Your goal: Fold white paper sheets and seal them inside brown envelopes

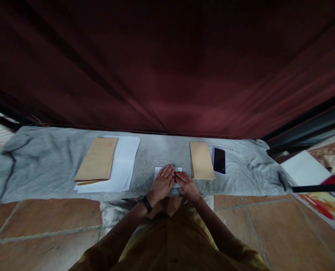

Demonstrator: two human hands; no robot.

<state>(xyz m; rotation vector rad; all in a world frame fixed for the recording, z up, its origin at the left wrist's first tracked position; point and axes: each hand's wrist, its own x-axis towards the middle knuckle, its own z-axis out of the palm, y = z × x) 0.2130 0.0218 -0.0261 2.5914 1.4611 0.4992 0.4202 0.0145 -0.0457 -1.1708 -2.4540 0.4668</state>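
A small piece of white paper (158, 170), apparently folded, lies on the grey cloth in front of me. My left hand (162, 183) rests flat on it with fingers stretched out. Beside it, my right hand (186, 185) also lies flat on the paper, its fingertips close to the left hand. Both palms face down and cover much of the sheet. Just right of my right hand is a small stack of brown envelopes (202, 161). Farther left, larger brown envelopes (96, 159) lie partly over white paper sheets (126, 162).
A grey cloth (43, 162) covers the long narrow surface. A phone (219, 160) lies right of the small envelopes. A dark red curtain (167, 75) hangs along the back edge. Tiled floor (254, 222) shows in front; a white sheet and colourful packaging (329, 205) are at far right.
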